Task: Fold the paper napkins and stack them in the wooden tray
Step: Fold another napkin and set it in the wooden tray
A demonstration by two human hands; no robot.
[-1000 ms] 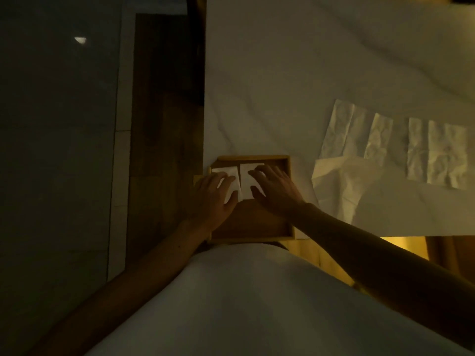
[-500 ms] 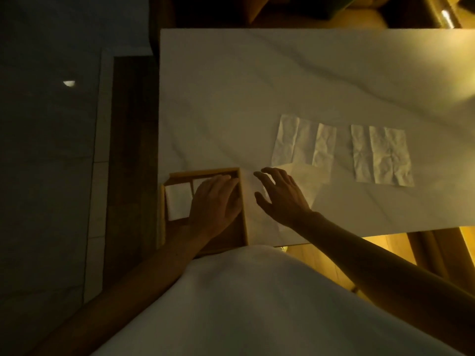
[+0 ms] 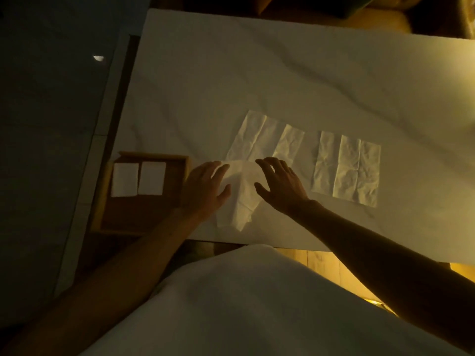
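Both hands (image 3: 205,187) (image 3: 281,185) flank a rumpled napkin (image 3: 241,194); wooden tray (image 3: 102,199) left.

Marble table (image 3: 231,73) with napkins (image 3: 347,165), tray (image 3: 102,191)

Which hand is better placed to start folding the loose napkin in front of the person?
Left, probably. The left hand already lies on the loose napkin, fingers spread over its left edge. The right hand is open at its right side, seemingly hovering, so it better suits steadying.
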